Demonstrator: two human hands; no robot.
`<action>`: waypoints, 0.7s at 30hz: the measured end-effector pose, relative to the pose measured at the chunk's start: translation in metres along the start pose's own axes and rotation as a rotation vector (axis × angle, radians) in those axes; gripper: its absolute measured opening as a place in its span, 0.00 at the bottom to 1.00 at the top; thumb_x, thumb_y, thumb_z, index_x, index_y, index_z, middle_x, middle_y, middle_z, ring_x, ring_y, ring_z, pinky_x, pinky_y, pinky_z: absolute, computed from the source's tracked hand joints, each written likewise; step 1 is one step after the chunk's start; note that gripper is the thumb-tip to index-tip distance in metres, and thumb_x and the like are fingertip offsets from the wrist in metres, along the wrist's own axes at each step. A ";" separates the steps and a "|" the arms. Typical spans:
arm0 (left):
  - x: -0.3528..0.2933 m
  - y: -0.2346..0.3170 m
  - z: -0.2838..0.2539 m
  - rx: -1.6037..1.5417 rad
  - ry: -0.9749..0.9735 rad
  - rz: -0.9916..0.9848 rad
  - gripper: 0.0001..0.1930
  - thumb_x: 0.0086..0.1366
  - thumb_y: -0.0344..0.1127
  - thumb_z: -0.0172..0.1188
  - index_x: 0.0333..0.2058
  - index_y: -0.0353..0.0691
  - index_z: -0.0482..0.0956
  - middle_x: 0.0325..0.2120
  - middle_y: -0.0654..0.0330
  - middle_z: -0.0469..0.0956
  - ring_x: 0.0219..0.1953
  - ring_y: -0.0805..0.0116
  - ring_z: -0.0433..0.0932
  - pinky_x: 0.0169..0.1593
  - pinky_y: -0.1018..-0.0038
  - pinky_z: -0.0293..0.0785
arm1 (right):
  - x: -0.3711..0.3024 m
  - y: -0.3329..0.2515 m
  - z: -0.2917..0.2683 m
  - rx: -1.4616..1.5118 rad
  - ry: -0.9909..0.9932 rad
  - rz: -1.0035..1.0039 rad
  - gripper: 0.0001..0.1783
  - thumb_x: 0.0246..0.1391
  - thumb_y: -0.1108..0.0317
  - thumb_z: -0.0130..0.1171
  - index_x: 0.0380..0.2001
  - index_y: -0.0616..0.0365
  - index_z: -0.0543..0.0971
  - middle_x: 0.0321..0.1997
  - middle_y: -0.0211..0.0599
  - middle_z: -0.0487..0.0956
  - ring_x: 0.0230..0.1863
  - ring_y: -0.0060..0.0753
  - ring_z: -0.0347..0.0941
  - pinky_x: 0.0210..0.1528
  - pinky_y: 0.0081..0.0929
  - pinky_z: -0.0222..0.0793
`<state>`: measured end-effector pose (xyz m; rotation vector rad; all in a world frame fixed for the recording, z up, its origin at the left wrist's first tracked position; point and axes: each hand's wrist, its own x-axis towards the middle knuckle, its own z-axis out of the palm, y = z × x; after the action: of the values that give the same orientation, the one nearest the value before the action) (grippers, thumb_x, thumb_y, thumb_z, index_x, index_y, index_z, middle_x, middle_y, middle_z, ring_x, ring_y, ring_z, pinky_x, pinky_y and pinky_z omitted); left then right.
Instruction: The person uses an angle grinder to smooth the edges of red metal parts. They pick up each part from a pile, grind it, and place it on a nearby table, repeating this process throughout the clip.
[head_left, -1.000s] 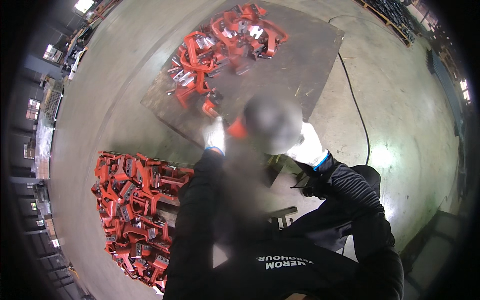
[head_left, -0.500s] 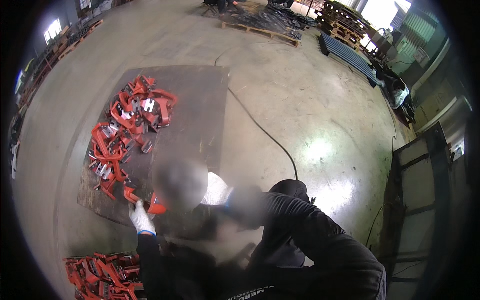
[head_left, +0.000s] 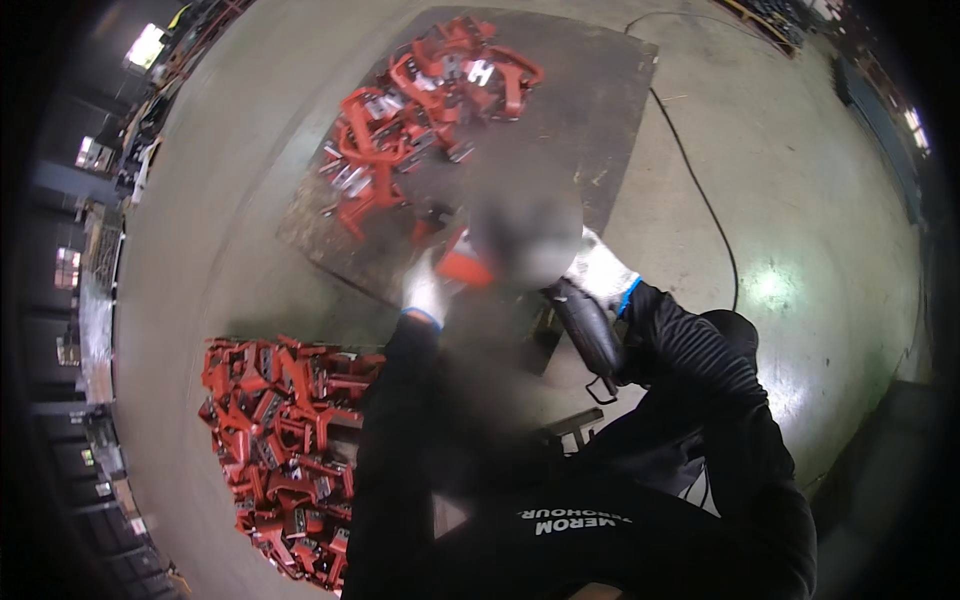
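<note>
Head cam, hands w/ red pc, blk tool

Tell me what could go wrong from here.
The red part in the left grip could slip out. The heaped red pieces on the dark board might shift if knocked. The black cable on the floor could trip someone walking past.

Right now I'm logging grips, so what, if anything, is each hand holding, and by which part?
The left hand holds a red part by its left side. Blur beside the right hand hides whether it grips the black cylinder below it.
</note>
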<state>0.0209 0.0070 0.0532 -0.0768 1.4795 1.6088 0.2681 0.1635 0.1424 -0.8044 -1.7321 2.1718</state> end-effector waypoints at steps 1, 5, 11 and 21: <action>-0.001 -0.001 0.001 -0.036 0.004 -0.015 0.18 0.75 0.47 0.49 0.53 0.45 0.79 0.46 0.61 0.81 0.49 0.62 0.81 0.50 0.56 0.81 | -0.001 0.003 -0.002 -0.001 -0.011 0.027 0.57 0.42 0.59 0.82 0.70 0.65 0.59 0.56 0.43 0.79 0.53 0.32 0.78 0.54 0.31 0.77; -0.007 0.003 0.004 -0.065 0.006 -0.051 0.18 0.75 0.46 0.48 0.55 0.45 0.77 0.48 0.60 0.81 0.50 0.62 0.80 0.49 0.58 0.81 | 0.006 0.023 -0.013 -0.052 -0.024 0.020 0.53 0.44 0.60 0.81 0.68 0.64 0.61 0.56 0.40 0.79 0.53 0.31 0.78 0.55 0.30 0.77; -0.016 0.013 0.000 -0.207 -0.068 -0.065 0.18 0.76 0.46 0.47 0.53 0.44 0.77 0.49 0.58 0.80 0.52 0.60 0.78 0.55 0.54 0.78 | -0.003 0.020 -0.016 0.081 0.052 0.154 0.46 0.48 0.64 0.78 0.67 0.60 0.64 0.55 0.37 0.80 0.53 0.28 0.77 0.54 0.29 0.76; 0.000 -0.009 0.016 -0.282 -0.060 -0.005 0.17 0.75 0.44 0.48 0.54 0.43 0.77 0.52 0.54 0.78 0.54 0.53 0.77 0.59 0.47 0.76 | 0.002 0.007 0.015 -0.282 0.246 -0.165 0.56 0.41 0.61 0.82 0.71 0.58 0.61 0.61 0.45 0.77 0.60 0.33 0.75 0.63 0.33 0.71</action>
<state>0.0349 0.0193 0.0505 -0.1895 1.1990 1.7909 0.2592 0.1503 0.1370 -0.9139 -1.9212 1.6695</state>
